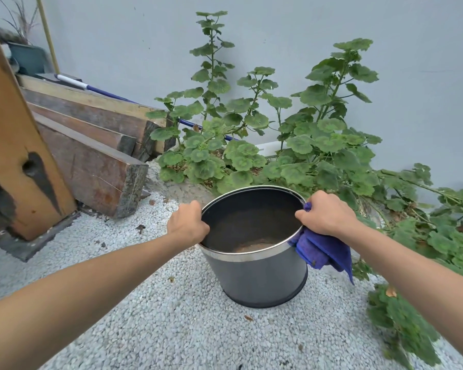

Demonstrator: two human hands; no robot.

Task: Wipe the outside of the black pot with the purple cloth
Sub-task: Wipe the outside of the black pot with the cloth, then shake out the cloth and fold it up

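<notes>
The black pot [262, 276] with a silver band under its rim stands on white gravel in the middle of the head view, tilted a little toward me. Some brown dirt lies inside at its bottom. My left hand [189, 222] grips the pot's left rim, fingers curled over the edge. My right hand [325, 213] grips the right rim and holds the purple cloth [323, 252] against it. The cloth hangs folded down the pot's outer right side, below my wrist.
Leafy green plants [251, 156] crowd behind and to the right of the pot, against a grey wall. Stacked wooden beams [91, 145] and an orange wooden post [16, 145] stand at the left. White gravel [171, 329] covers the ground in front.
</notes>
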